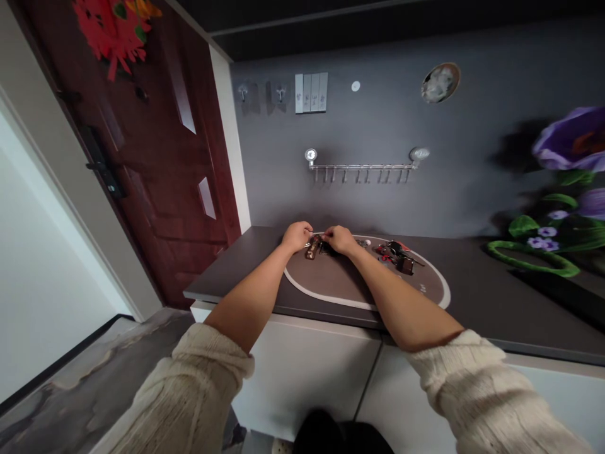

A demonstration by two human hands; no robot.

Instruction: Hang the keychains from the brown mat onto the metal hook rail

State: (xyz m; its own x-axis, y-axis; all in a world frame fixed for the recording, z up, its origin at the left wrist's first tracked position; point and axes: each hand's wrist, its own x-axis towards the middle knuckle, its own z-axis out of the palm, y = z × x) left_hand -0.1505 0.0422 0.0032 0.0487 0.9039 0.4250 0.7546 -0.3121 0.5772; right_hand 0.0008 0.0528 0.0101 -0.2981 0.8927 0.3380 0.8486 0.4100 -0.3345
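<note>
Over the left part of an oval brown mat (331, 287) with a pale rim, my left hand (297, 237) and my right hand (341, 239) work close together. Both hands are closed, fingers pinched. Between them is a bunch of keys (312, 248) with a brown fob, small and partly hidden by the fingers. My fingertips grip it from both sides; exactly which pieces each hand pinches is too small to make out. Farther right on the mat lies another cluster of keys and fobs (396, 252), with black, red and dark brown parts.
A metal rail with several hooks (362, 168) is fixed to the grey wall above the dark countertop (472, 277). Purple artificial flowers (570, 142) stand at the right. A dark red door (155, 164) is on the left, and white cabinet fronts (307, 366) are below.
</note>
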